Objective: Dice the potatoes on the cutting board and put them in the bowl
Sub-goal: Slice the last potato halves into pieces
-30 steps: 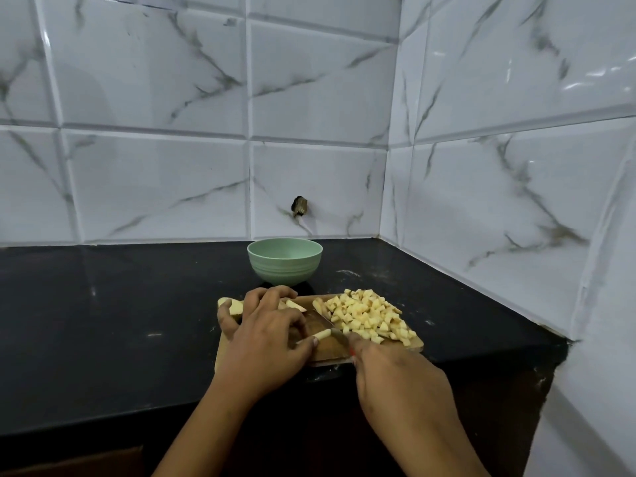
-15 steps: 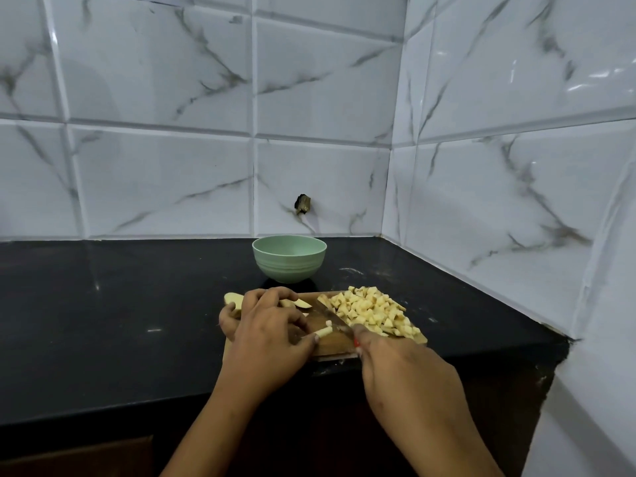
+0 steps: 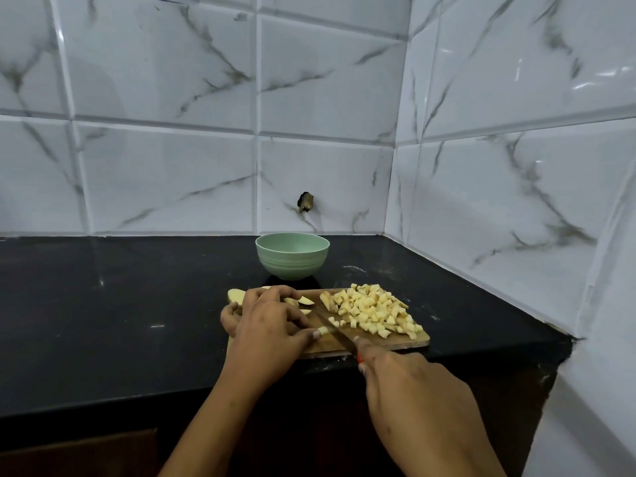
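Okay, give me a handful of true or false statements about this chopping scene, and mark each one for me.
1. The green bowl stands behind the cutting board. True.
2. The diced potato pile is in the bowl. False: it lies on the board's right part.
3. The right hand holds the knife. True.
4. The left hand rests on the counter, away from the board. False: it steadies potato pieces on the board.
5. The knife blade lies between the left hand and the diced pile. True.

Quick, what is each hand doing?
Left hand: closed, pressing down a potato strip.
Right hand: closed, holding the knife.
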